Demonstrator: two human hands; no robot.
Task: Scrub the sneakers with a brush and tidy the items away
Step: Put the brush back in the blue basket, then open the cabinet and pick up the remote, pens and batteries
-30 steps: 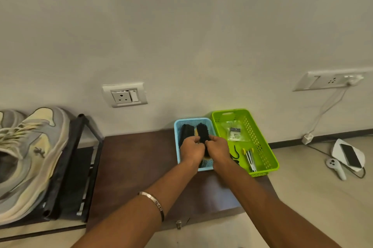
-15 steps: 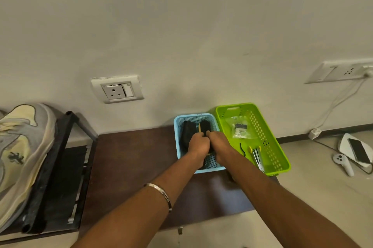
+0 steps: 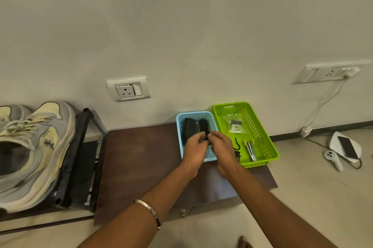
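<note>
A blue basket (image 3: 213, 156) stands on the brown board (image 3: 141, 157) against the wall. Two black brushes lie inside it side by side, the left brush (image 3: 188, 129) and the right brush (image 3: 203, 125). My left hand (image 3: 194, 152) and my right hand (image 3: 223, 148) meet over the near half of the basket. Their fingertips close on the near end of the right brush, which rests in the basket. My hands hide the basket's near part. A grey and cream sneaker (image 3: 38, 147) sits on a black rack (image 3: 80, 157) at the left, with a second sneaker (image 3: 8, 112) behind it.
A green basket (image 3: 262, 136) touches the blue one on the right and holds a plastic bag (image 3: 235, 126), a black hook (image 3: 237, 145) and a metal tool (image 3: 251, 150). On the floor to the right lie a phone (image 3: 347, 147), a white controller (image 3: 333, 159) and a cable.
My hands have drawn back slightly toward me along the right brush. The camera has swung left, bringing more of the sneakers into view.
</note>
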